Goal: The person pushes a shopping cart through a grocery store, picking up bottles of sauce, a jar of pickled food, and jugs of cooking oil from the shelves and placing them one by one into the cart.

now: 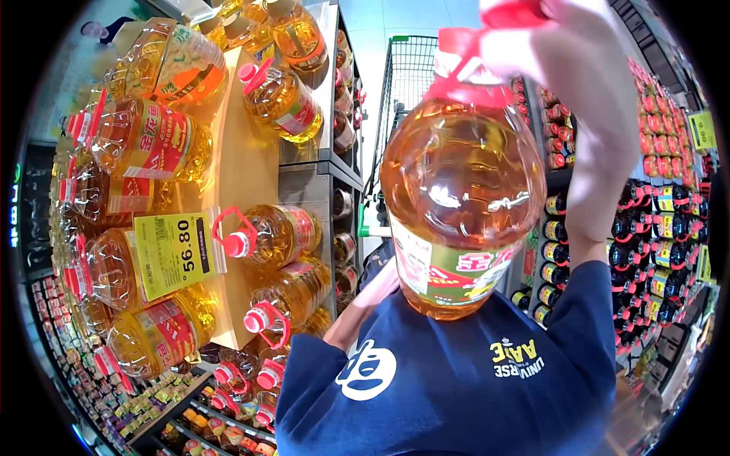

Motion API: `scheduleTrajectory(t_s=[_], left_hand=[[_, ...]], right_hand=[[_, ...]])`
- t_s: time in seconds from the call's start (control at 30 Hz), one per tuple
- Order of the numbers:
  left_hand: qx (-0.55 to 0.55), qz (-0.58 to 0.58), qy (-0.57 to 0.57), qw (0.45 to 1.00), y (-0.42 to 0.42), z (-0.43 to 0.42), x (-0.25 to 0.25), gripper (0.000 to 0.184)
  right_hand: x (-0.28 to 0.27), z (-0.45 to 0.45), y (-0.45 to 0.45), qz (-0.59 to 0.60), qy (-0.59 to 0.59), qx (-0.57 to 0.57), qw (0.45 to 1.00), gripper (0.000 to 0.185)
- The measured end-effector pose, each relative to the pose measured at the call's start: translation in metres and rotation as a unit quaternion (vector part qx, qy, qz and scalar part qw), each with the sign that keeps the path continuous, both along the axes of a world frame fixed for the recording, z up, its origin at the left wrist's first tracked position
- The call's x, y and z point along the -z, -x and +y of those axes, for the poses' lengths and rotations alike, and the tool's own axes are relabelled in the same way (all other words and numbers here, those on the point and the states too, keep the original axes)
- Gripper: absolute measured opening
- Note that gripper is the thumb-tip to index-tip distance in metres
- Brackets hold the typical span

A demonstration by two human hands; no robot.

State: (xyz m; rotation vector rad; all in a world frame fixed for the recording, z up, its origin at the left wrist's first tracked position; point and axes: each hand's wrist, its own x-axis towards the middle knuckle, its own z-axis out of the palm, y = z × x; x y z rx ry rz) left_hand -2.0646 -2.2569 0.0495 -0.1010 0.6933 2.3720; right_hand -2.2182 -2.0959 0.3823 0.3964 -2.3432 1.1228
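A large clear bottle of golden cooking oil (464, 175) hangs upright in front of my chest, with a red cap and a green, white and red label. My right hand (551, 42), raised at the top and blurred, is closed around the bottle's red carry handle (513, 15). My left forearm (372, 300) reaches forward beside the bottle; the left hand is hidden behind it, and whether it touches the bottle cannot be seen.
At left, a wooden shelf (255, 167) carries several oil bottles (156, 140) and a yellow price tag (171, 254) reading 56.80. Ahead, a shopping cart (407, 72) with green trim stands in the aisle. Racks of dark sauce bottles (665, 228) and red-lidded jars line the right.
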Motion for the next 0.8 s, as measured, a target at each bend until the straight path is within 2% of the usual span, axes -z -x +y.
scheduleTrajectory(t_s=[0.33, 0.37, 0.47, 0.5, 0.6, 0.63, 0.73, 0.77, 0.8], left_hand=[[0.008, 0.000, -0.002, 1.000, -0.017, -0.003, -0.004, 0.049], [0.009, 0.000, -0.002, 1.000, -0.019, -0.003, -0.003, 0.049], [0.010, -0.002, -0.001, 1.000, -0.021, -0.005, -0.004, 0.049], [0.011, -0.003, -0.001, 1.000, -0.021, -0.006, -0.004, 0.049], [0.014, -0.002, 0.001, 1.000, -0.024, -0.005, -0.003, 0.050], [0.014, -0.004, 0.001, 1.000, -0.023, -0.005, -0.002, 0.050], [0.013, -0.005, 0.001, 1.000, -0.025, -0.005, -0.002, 0.050], [0.014, -0.004, 0.001, 1.000, -0.026, -0.005, -0.001, 0.050], [0.014, -0.007, -0.001, 1.000, -0.026, -0.004, -0.001, 0.050]], right_hand=[[0.008, 0.015, 0.048, 0.006, -0.058, -0.017, 0.998, 0.011], [0.002, 0.018, 0.038, -0.062, -0.029, -0.018, 0.997, 0.013], [0.018, 0.020, 0.047, -0.062, -0.011, -0.005, 0.998, 0.013], [0.026, 0.018, 0.048, -0.066, -0.019, 0.036, 0.997, 0.012], [0.040, 0.019, 0.054, -0.033, 0.001, -0.019, 0.999, 0.012], [0.046, 0.017, 0.056, -0.067, 0.017, 0.012, 0.998, 0.014], [0.058, 0.014, 0.063, -0.042, -0.028, 0.051, 0.997, 0.014], [0.060, 0.015, 0.066, -0.148, -0.090, 0.097, 0.980, 0.018], [0.064, 0.015, 0.066, -0.139, -0.087, 0.103, 0.981, 0.017]])
